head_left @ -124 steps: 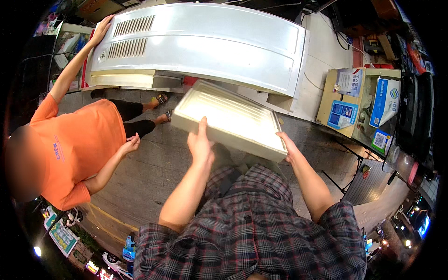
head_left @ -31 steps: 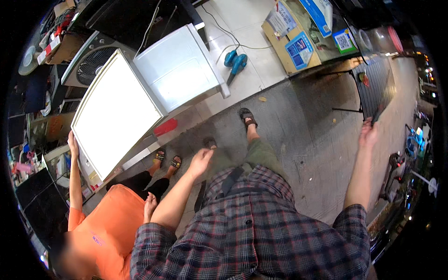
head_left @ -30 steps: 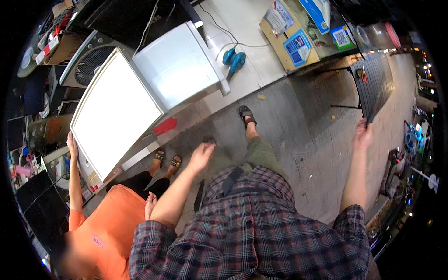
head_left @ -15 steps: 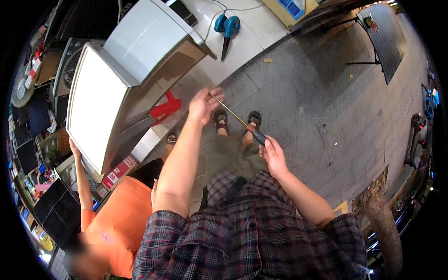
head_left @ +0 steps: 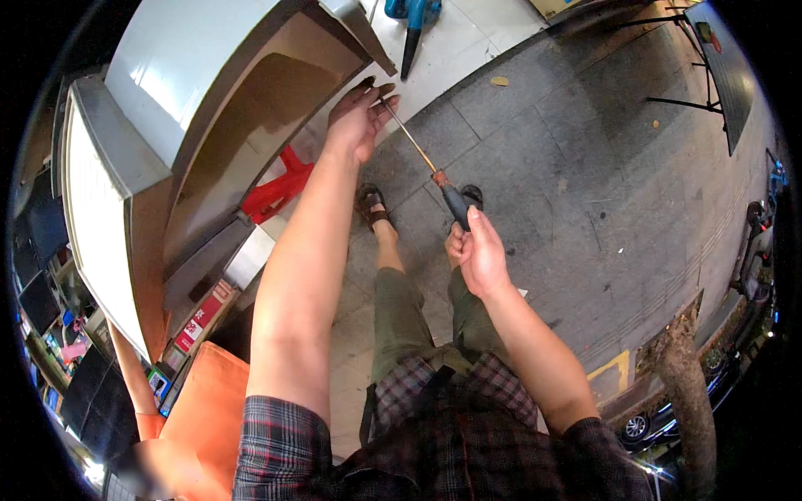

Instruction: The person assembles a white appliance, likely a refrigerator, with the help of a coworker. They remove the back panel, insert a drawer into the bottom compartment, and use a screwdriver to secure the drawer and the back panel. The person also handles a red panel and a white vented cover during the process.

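Observation:
My right hand (head_left: 483, 255) is closed around the dark handle of a long screwdriver (head_left: 455, 204). Its thin shaft slants up and left, with the tip near the fingers of my left hand (head_left: 355, 123). That hand is raised with its fingers apart, beside the lower edge of a large pale housing (head_left: 196, 71). The housing has a curved grey-white shell, a brown underside and a bright white front panel (head_left: 100, 217). Whether my left fingers touch the housing or the screwdriver tip, I cannot tell.
A person in an orange shirt (head_left: 213, 392) stands at the left with an arm raised to the panel. Under the housing is a red object (head_left: 280, 185). A blue blower (head_left: 411, 25) lies on pale tiles. A tree trunk (head_left: 687, 401) stands at the right.
My left hand has moved up toward the housing's edge, and my right hand has raised the screwdriver slightly. The housing now appears closer and larger as the view has shifted.

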Demonstrator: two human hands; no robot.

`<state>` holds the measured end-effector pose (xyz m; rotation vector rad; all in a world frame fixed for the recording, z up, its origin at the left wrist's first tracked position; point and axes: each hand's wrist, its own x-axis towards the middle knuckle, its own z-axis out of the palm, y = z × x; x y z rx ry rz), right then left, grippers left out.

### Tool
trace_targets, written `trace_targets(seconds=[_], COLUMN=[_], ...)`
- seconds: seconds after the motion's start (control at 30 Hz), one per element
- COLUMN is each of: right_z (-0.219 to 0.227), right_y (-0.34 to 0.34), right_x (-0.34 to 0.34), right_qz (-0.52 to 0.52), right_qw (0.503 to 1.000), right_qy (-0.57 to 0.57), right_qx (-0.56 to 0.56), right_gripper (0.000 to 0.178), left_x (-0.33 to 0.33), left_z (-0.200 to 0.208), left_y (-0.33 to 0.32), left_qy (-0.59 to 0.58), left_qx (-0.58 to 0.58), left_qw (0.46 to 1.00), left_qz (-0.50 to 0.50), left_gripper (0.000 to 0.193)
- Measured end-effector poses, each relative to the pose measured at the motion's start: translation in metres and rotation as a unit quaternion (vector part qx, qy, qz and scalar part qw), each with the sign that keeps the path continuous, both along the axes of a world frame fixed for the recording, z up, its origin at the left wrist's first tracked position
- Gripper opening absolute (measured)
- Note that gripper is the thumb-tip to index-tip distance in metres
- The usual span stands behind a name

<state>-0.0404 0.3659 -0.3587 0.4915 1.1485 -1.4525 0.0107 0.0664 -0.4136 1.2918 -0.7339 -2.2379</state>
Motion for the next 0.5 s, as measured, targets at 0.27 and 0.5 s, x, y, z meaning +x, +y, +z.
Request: trace_targets(seconds=[0.27,0.5], right_z=[-0.015,-0.019], right_y=[-0.02,-0.021], right_x=[-0.001,-0.002], right_qz=[-0.031,-0.039], right_qw=[0.999,0.999], right_qy=[-0.024,-0.034], right_qx=[-0.005,-0.004], right_gripper=[0.03,0.03], left_x=[-0.009,-0.007], left_z=[-0.016,-0.014], left_y=[-0.019,-0.02], left_qy=[-0.015,-0.005], left_qx=[-0.021,-0.02], left_qw=[1.0,1.0], left_qz=[0.007,0.002], left_gripper=[0.03,0.028])
